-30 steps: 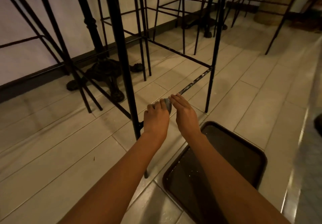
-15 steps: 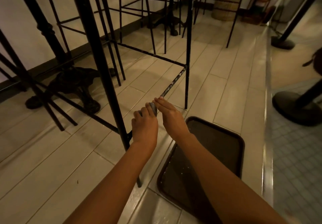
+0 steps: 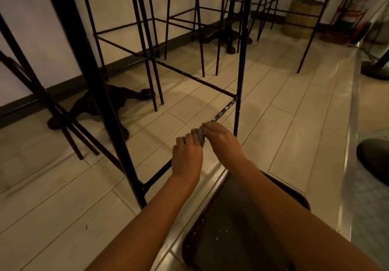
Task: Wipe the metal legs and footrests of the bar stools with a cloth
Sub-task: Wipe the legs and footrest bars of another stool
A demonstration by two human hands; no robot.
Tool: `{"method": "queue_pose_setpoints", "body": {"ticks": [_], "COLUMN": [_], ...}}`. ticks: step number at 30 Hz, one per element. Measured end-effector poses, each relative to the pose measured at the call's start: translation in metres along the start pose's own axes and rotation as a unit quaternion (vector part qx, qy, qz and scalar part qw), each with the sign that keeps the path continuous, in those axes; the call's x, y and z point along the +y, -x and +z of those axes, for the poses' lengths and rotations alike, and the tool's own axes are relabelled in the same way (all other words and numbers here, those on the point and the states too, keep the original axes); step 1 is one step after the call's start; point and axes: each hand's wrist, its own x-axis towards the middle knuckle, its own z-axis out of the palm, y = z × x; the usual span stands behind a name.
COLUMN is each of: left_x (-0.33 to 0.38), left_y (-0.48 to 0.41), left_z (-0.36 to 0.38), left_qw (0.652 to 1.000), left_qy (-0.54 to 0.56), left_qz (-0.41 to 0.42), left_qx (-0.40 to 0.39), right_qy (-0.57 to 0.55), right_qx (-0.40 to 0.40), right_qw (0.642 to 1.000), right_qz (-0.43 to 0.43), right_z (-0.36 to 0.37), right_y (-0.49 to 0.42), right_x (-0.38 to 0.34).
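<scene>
1. The small grey-blue cloth is wrapped on the thin black metal footrest bar of the nearest stool, at centre view.
2. The left hand and right hand both pinch the cloth with curled fingers.
3. Toward 7 o'clock the bar looks clean; toward 1 o'clock white specks remain.
4. The upright black leg and the farther stools are judged outstanding.
</scene>
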Motion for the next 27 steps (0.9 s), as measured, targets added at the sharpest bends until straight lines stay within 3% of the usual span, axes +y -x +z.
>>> {"method": "queue_pose_setpoints", "body": {"ticks": [16, 27], "left_x": [0.004, 0.005], "left_y": [-0.008, -0.007], "left_z": [0.007, 0.016], "left_qw": [0.994, 0.995], "left_qy": [0.105, 0.071], "left_qz": [-0.024, -0.025], "left_qx": [0.009, 0.070], "right_qy": [-0.007, -0.072], "right_qx": [0.049, 0.067], "right_qw": [0.982, 0.974], "right_qz": [-0.181, -0.204], "right_z": [-0.001, 0.021], "right_y": [-0.015, -0.018], "right_x": [0.049, 0.070]}}
